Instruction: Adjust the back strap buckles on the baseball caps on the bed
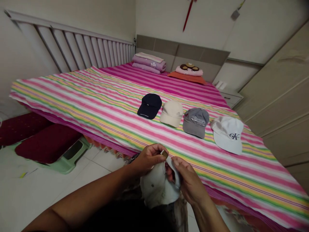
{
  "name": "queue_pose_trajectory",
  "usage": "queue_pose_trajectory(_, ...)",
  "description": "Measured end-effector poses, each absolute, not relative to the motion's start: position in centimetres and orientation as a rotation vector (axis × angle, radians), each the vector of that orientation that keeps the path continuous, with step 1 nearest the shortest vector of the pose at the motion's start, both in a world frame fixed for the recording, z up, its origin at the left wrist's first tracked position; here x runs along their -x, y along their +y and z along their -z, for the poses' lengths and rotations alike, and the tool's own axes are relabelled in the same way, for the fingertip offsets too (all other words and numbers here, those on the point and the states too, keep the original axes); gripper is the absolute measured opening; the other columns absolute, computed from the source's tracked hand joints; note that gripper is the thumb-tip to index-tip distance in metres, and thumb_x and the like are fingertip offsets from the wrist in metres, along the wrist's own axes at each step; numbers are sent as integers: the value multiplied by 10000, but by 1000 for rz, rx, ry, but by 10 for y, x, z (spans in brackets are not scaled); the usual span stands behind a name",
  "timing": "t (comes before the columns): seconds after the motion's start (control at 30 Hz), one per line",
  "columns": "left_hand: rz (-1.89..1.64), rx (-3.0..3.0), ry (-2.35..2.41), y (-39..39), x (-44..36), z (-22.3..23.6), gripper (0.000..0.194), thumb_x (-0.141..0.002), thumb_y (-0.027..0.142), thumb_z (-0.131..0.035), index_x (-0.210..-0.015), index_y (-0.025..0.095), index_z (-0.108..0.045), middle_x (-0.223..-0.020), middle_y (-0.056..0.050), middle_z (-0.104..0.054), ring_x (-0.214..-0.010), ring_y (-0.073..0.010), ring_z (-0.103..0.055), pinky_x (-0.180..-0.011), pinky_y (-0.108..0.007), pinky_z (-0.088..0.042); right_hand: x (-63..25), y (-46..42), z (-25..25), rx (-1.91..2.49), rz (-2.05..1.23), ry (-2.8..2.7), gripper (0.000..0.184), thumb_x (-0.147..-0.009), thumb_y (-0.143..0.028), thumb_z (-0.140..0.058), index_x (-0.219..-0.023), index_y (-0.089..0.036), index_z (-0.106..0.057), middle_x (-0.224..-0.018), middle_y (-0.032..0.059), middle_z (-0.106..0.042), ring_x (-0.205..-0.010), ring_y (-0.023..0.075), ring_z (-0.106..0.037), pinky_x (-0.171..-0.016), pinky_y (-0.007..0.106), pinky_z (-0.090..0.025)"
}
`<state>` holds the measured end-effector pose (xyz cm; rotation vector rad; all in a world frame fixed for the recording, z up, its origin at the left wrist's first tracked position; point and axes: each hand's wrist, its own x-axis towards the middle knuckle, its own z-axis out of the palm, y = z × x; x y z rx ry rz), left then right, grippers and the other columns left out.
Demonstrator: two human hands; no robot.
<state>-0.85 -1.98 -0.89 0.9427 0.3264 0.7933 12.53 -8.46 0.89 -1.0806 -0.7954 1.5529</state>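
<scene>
A pale, stained baseball cap is held over my lap, its back opening turned up toward me. My left hand pinches the strap end with its brass-coloured buckle. On the other side of the opening, my right hand grips the strap and the cap's edge, with some fingertips showing through the gap. Beyond my hands lies a row of caps on the bed: a navy cap, a beige cap, a grey cap with lettering and a white cap with dark letters.
The bed's striped sheet spreads in front of me. Folded purple bedding and an orange pillow lie near the headboard. Red-topped stools stand at left, a nightstand and wardrobe at right.
</scene>
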Motion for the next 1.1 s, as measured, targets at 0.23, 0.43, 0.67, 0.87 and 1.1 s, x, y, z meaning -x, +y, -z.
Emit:
queue_pose_trajectory(0.23,-794,-934,327,-23,6,10,257,-616,241,-689,-778,115,-534,-620,-6,-583,-539,-106,-556,-538,-216,-416,-122,-81,-8,1091,-1523,-745,246,-661,-343,-664,-590,-159,-517,-460,-40,-511,-381,45,-373,-406,174,-259)
queue_pose_trajectory(0.43,-803,-875,330,-20,9,10,238,-640,243,-667,-797,132,-526,-597,-5,-594,-495,-115,-558,-485,-216,-422,-124,-82,-7,1103,-1533,-801,230,-688,-361,-629,-625,-155,-550,-507,-21,-541,-448,78,-436,-463,198,-327)
queue_pose_trajectory(0.67,-756,-922,257,-20,7,17,186,-694,240,-615,-819,122,-542,-588,-37,-622,-506,-141,-581,-501,-236,-436,-123,-78,-6,1072,-1536,-786,227,-677,-336,-647,-601,-155,-533,-507,-23,-541,-425,66,-411,-457,199,-301)
queue_pose_trajectory(0.87,-802,-888,300,-16,9,18,187,-687,212,-620,-830,127,-536,-597,-22,-617,-505,-149,-593,-508,-246,-444,-126,-79,-7,1124,-1576,-787,256,-685,-387,-633,-629,-150,-554,-512,-12,-537,-445,86,-412,-448,207,-293)
queue_pose_trajectory(1.1,-714,-930,272,-17,10,13,210,-666,204,-637,-837,112,-558,-584,-48,-628,-539,-171,-601,-566,-287,-452,-124,-75,-2,1055,-1547,-852,246,-721,-352,-606,-589,-153,-542,-504,-16,-540,-468,81,-422,-496,206,-306)
